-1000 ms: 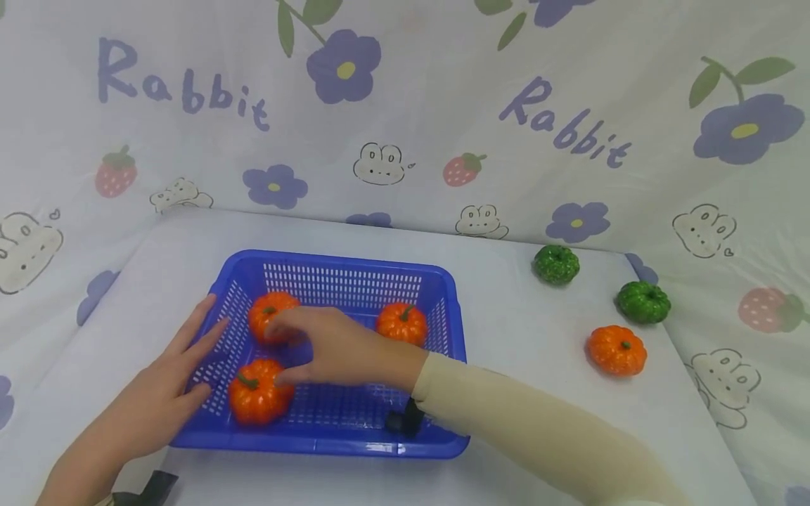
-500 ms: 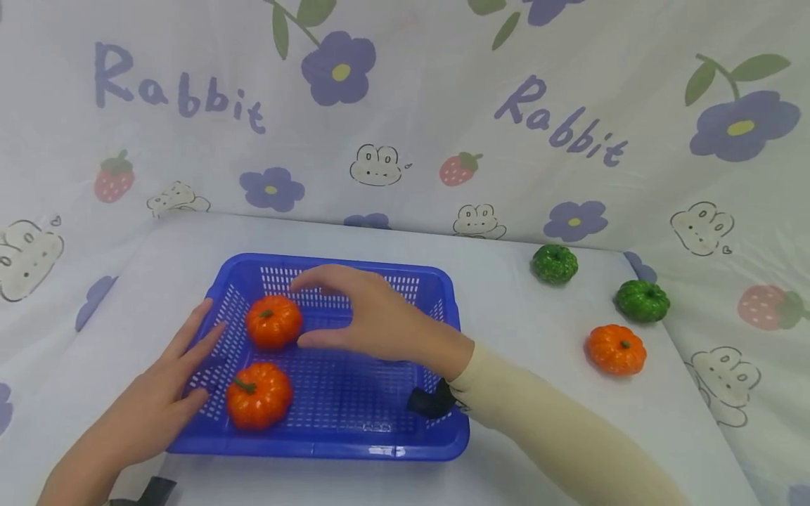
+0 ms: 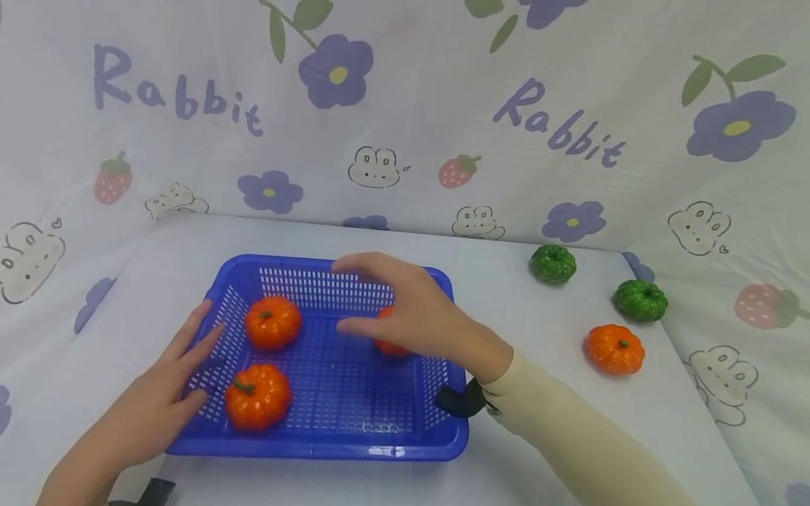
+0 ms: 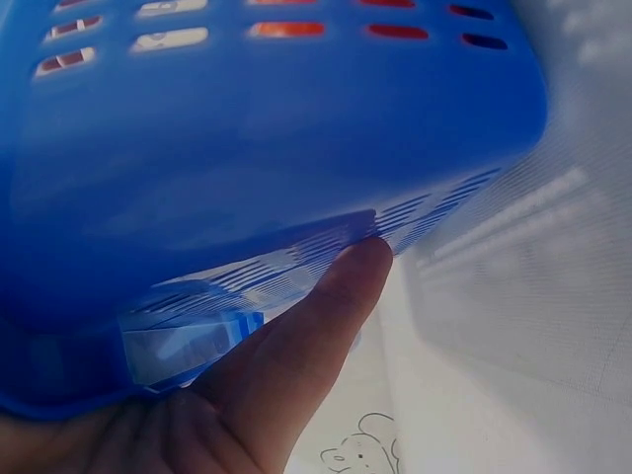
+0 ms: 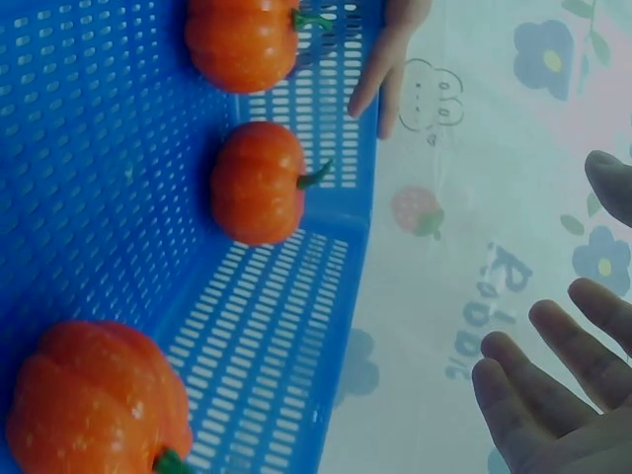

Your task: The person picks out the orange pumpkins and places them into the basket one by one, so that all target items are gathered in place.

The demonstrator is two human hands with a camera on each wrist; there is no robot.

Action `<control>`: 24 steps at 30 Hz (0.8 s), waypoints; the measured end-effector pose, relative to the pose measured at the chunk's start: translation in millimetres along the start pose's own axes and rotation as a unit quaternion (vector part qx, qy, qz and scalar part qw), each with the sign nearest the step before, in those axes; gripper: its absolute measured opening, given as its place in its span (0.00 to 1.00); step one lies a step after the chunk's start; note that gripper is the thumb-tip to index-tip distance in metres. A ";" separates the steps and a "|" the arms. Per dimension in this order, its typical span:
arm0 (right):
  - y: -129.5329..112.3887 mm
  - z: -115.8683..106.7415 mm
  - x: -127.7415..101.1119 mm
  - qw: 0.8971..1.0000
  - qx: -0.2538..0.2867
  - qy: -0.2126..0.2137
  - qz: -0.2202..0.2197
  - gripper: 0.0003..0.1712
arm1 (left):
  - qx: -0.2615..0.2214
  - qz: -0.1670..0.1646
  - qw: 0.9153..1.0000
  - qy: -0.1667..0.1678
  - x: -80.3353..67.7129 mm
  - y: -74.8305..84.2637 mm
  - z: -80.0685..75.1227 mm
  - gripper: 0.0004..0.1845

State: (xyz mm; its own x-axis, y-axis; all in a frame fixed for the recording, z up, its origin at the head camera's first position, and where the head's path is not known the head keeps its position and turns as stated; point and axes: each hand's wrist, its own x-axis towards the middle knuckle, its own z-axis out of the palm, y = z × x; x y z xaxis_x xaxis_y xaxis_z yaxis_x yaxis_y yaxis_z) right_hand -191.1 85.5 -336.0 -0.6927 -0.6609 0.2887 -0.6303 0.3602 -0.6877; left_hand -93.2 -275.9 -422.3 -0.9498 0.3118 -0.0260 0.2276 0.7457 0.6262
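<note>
My left hand (image 3: 142,400) lies along the left side of a blue plastic basket (image 3: 316,448), fingers extended at its wall. In the left wrist view, one digit of that hand (image 4: 306,365) touches the slotted blue side. Above the basket's right half hovers my right hand (image 3: 424,309), its thumb and fingers spread apart with nothing between them. Inside the basket, one orange pumpkin (image 3: 273,322) sits at back left and a second pumpkin (image 3: 258,397) at front left. A third pumpkin (image 3: 386,346) is partly hidden behind my right hand; the right wrist view shows all three.
On the white table (image 3: 519,330) right of the basket lie an orange pumpkin (image 3: 614,349), a dark green pumpkin (image 3: 640,301) and a speckled green pumpkin (image 3: 553,264). A printed cloth (image 3: 405,112) with rabbits and flowers hangs behind the table.
My right hand has moved from the left-hand pumpkins rightward and up, its fingers spread. It now covers part of the third pumpkin. My left hand stays at the basket's left side.
</note>
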 end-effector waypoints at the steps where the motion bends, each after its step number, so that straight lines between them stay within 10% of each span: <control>1: 0.9 -1.3 -1.6 1.000 0.001 0.003 0.002 0.36 | 0.000 -0.001 1.000 -0.001 0.2 -0.2 0.1 0.44; 24: 21.6 -36.3 -47.5 0.996 -0.031 0.064 0.062 0.38 | 0.004 -0.005 1.000 -0.001 0.4 -0.5 0.5 0.44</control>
State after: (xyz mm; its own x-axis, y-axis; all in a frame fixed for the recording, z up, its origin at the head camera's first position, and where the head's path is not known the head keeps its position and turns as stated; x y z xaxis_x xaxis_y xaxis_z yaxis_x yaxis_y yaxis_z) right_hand -184.6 148.6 -340.4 -0.8029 -0.5208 0.2899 -0.5551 0.4760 -0.6822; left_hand -93.6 -275.8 -423.0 -0.9513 0.3065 -0.0337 0.2206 0.7531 0.6199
